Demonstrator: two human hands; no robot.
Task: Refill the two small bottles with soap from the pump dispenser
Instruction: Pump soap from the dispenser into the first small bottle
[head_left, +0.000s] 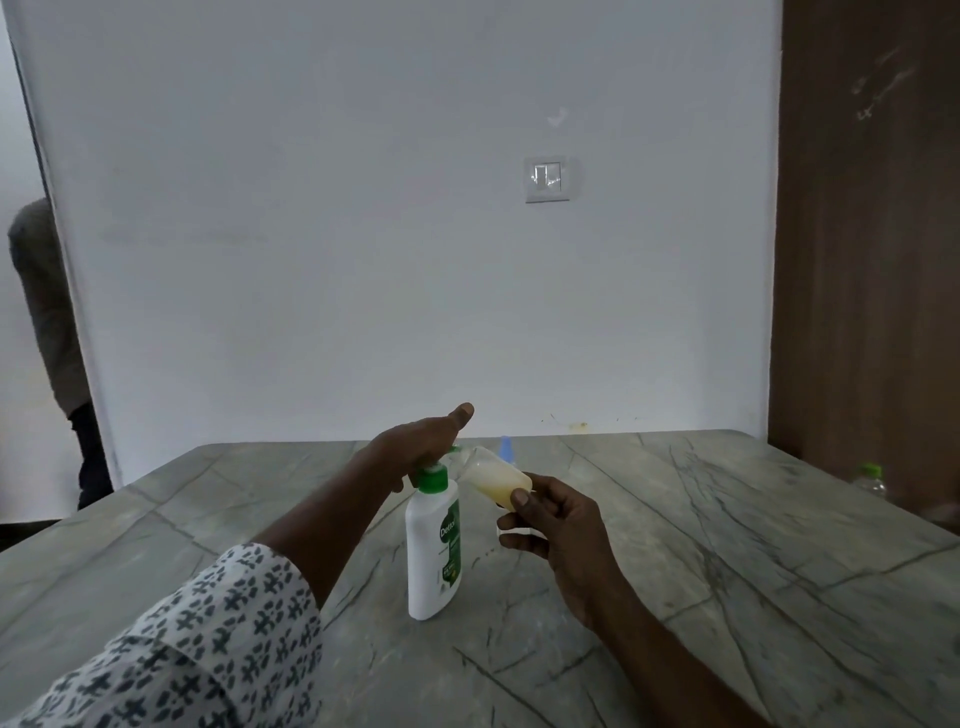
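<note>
Pinching small bottle (496, 480) in right fingers (521, 500) | mouth at pump dispenser (434, 551)

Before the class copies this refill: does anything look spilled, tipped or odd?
No spill shows. Only the small bottle is askew: the right hand holds it tilted almost sideways, mouth at the nozzle of the pump dispenser.

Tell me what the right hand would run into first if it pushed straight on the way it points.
The right hand points left and away. The small translucent plastic bottle it holds would meet the green pump head of the white dispenser first, just under the left hand; depth is unclear.
</note>
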